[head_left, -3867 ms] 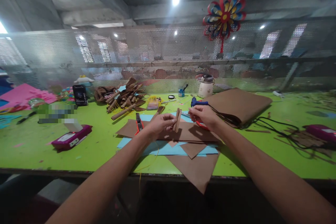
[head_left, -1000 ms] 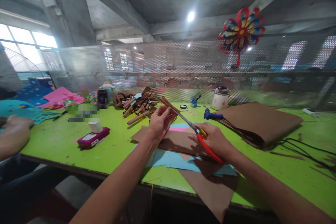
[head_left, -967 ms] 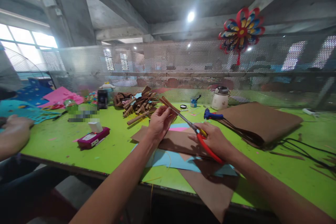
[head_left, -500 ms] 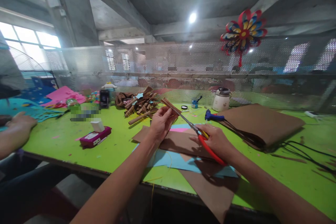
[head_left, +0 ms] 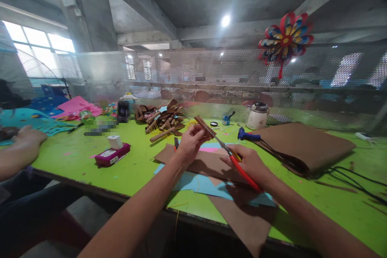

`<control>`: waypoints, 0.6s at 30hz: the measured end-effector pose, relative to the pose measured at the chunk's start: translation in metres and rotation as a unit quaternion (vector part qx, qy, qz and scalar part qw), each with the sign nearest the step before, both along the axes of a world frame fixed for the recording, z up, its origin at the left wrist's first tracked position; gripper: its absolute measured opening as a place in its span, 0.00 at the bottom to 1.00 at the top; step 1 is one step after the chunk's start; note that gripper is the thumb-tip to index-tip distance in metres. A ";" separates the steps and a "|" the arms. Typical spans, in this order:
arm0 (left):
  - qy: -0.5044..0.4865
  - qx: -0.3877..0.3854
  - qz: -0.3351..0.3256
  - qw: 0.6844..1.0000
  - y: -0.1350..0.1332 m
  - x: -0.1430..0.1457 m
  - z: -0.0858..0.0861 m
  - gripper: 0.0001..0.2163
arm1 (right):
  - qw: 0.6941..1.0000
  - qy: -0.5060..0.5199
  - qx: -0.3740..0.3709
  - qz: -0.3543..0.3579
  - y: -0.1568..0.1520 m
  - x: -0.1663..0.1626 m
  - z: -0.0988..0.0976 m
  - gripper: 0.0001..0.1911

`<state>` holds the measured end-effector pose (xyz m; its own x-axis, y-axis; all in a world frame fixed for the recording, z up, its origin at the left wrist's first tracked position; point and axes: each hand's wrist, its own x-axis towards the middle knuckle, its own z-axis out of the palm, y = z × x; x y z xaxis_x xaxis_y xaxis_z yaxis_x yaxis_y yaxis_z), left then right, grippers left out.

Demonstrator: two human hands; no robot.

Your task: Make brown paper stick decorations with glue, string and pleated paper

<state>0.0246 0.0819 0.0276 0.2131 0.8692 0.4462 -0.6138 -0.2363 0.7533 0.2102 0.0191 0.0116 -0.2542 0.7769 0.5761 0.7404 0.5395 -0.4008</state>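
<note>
My left hand pinches a narrow folded piece of brown paper above the table. In my right hand is a pair of scissors with red and yellow handles, its blades pointing up and left and meeting the lower end of the brown piece. Whether the blades are parted there I cannot tell. Below both hands lie a brown paper sheet and light blue paper. Another brown sheet hangs over the table's front edge.
Beyond my left hand sits a pile of brown paper rolls. A blue glue gun, a cream jar and a large folded brown sheet stand to the right. Left are a purple box and another person's hand.
The scissor blades have moved from lying along the brown piece to its lower end. The view has shifted slightly; both hands keep their grip.
</note>
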 end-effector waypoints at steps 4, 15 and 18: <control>0.004 0.011 -0.015 1.000 -0.001 0.001 -0.002 0.05 | 0.999 0.016 -0.024 0.017 -0.001 -0.001 0.000 0.18; 0.012 0.005 -0.012 1.000 -0.002 0.001 0.000 0.06 | 0.999 0.023 -0.035 0.005 -0.004 -0.006 0.001 0.18; 0.017 0.014 -0.017 1.000 -0.004 0.003 0.000 0.05 | 0.999 0.017 -0.034 -0.013 -0.005 -0.008 0.003 0.18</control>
